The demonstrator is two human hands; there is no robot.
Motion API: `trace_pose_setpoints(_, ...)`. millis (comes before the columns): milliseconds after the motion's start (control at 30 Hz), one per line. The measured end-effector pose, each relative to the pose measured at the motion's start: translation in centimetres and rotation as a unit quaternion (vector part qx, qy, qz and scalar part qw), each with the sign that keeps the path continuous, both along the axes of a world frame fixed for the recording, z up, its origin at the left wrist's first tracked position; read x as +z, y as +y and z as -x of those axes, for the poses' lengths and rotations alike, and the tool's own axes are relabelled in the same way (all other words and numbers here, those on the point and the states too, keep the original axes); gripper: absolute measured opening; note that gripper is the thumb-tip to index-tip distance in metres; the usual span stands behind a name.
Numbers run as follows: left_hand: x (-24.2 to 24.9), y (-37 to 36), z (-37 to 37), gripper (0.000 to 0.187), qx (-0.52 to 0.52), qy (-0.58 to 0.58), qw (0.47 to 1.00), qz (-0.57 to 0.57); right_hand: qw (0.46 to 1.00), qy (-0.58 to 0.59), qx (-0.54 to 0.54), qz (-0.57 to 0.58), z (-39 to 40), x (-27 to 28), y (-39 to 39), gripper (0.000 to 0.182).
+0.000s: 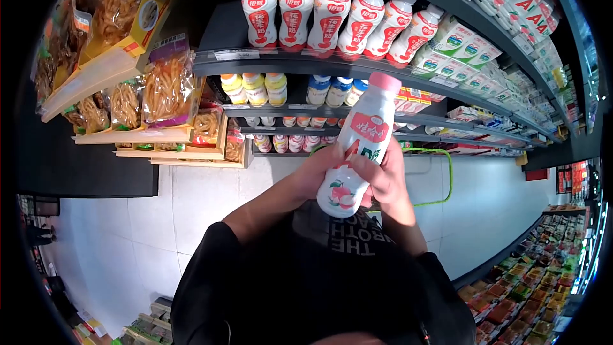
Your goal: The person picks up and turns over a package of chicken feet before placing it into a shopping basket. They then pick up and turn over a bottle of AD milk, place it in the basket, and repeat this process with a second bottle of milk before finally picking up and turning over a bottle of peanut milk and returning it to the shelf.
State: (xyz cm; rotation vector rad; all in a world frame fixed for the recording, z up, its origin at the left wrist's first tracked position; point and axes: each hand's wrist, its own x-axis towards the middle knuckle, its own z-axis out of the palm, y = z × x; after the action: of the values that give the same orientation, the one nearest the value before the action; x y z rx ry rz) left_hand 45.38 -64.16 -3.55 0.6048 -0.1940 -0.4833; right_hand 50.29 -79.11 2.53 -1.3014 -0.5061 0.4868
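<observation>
A white drink bottle [355,147] with a pink cap, a red label patch and a peach picture is held up in front of my chest, tilted with its cap toward the upper right. My left hand [317,169] wraps its left side, fingers partly hidden behind it. On the other side my right hand [384,179] grips it, the thumb lying across the front. Behind the cap is the shelf edge [294,64], bearing a row of white-and-red bottles [297,11].
Bagged snacks [169,86] sit on wooden-edged shelves at the left. Milk cartons [456,57] line the right shelves, with small yellow-labelled bottles [254,89] below. A green-rimmed basket or cart [451,176] stands behind my right hand. Packaged goods [527,275] fill a display at lower right.
</observation>
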Motion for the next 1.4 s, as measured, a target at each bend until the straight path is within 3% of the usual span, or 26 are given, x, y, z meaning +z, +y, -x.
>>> trace_pose_setpoints(67, 0.8, 0.2, 0.4, 0.06, 0.063, -0.028, 0.986, -0.154, 0.999, -0.017, -0.027, -0.006, -0.5, -0.2, 0.4, 0.04)
trace_pose_setpoints(100, 1.0, 0.8, 0.3, 0.064, 0.033, -0.049, 0.995, -0.083, 0.999, -0.017, -0.039, -0.027, -1.1, -1.1, 0.4, 0.037)
trace_pose_setpoints(333, 1.5, 1.6, 0.6, 0.072, 0.039, -0.115, 0.981, -0.154, 0.993, 0.002, -0.083, -0.084, -1.1, -0.6, 2.2, 0.024)
trace_pose_setpoints(567, -1.0, 1.9, 0.7, 0.078, 0.049, -0.148, 0.973, -0.172, 0.987, 0.096, -0.092, -0.084, -1.2, -2.1, 2.0, 0.05)
trace_pose_setpoints(633, -1.3, 1.9, 0.6, 0.088, 0.025, -0.119, 0.98, -0.16, 0.985, 0.101, -0.107, -0.091, -1.1, -2.1, 2.2, 0.051)
trace_pose_setpoints(1033, 0.3, 1.1, 0.4, 0.074, 0.002, -0.123, 0.981, -0.146, 0.988, 0.087, -0.113, -0.058, -0.8, -1.4, 1.0, 0.056)
trace_pose_setpoints(1400, 1.1, 0.4, 0.2, 0.086, 0.037, -0.096, 0.984, -0.143, 0.988, 0.091, -0.107, -0.062, -1.4, -1.0, 0.6, 0.058)
